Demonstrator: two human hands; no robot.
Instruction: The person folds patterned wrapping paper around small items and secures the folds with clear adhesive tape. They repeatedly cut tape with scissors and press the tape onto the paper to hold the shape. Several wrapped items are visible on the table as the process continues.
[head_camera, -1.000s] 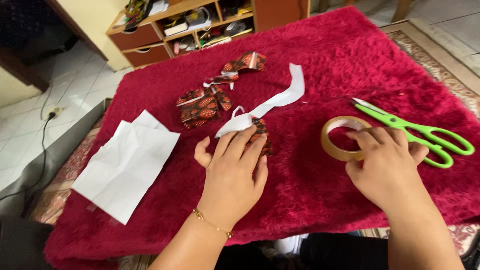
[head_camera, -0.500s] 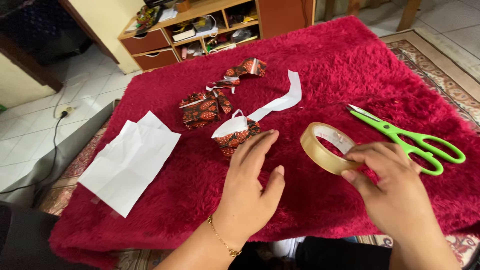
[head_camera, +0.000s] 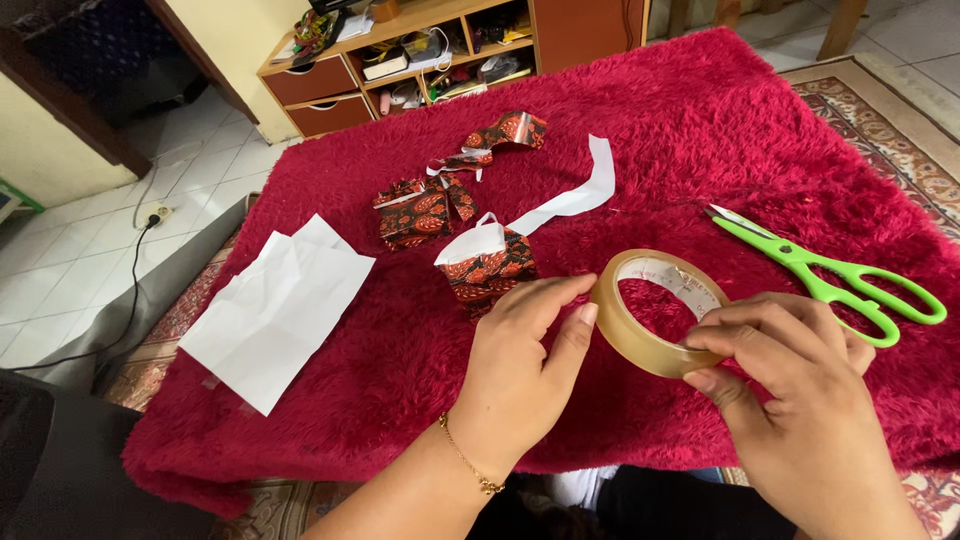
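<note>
STEP: hunting the tape's free end, judging by fingertips | right hand (head_camera: 800, 400) pinched shut on tape roll (head_camera: 655, 312), lifted near-centre above red rug (head_camera: 700, 130) | left hand (head_camera: 520, 360) half open, fingertips touching roll's left rim, gripping nothing | NEXT: likely calls for a nail under the end | ROLL: tilted, open face up-right, no long axis.

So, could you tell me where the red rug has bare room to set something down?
Bare: the far right corner of the fluffy red rug beyond the green-handled scissors. Crowded: the patterned wrapping scraps mid-rug.
</note>
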